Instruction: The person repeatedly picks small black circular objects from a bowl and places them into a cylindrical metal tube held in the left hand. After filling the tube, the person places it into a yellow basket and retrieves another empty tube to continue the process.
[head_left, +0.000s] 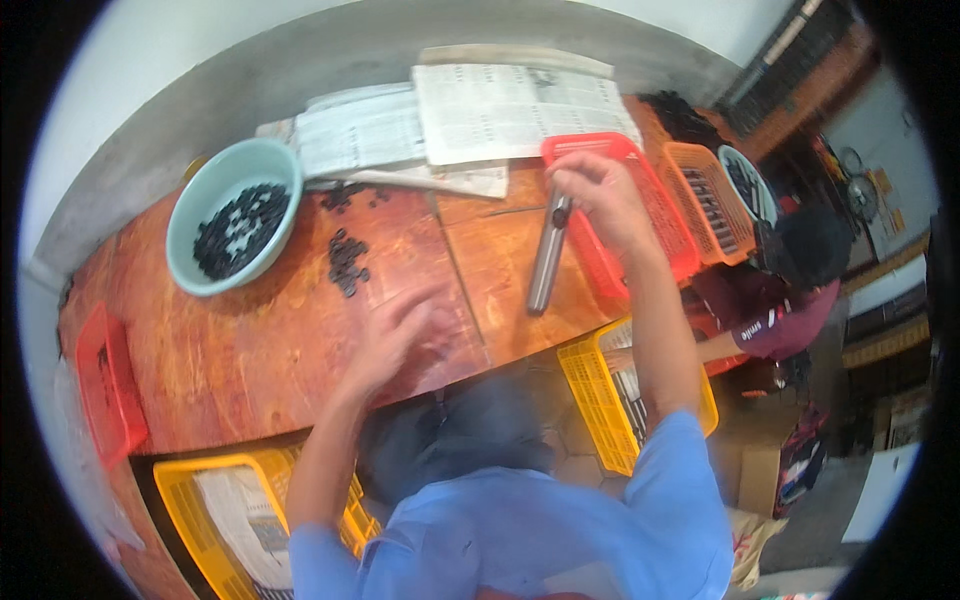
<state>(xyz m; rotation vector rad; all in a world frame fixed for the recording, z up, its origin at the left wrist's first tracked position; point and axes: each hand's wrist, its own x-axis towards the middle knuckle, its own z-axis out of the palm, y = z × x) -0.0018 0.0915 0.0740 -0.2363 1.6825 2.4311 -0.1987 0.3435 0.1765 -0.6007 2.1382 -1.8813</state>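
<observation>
My right hand (592, 187) holds the upper end of a grey metal tube (547, 262) between thumb and fingers, beside the red plastic basket (626, 214). A dark round part shows near the tube's top. My left hand (409, 330), blurred, hovers over the wooden table (262, 367) with its fingers apart and nothing in them. Small black pieces (348, 261) lie in a loose pile on the table, up and left of that hand. A pale green basin (180, 255) at the left holds many more black pieces.
Newspapers (517, 112) lie along the wall. An orange basket (686, 161) of dark tubes and another basin (739, 161) stand at the right. A red tray (131, 397) is far left. Yellow crates (592, 397) (176, 480) stand below the table edge. A co-worker (795, 315) reaches into the right crate.
</observation>
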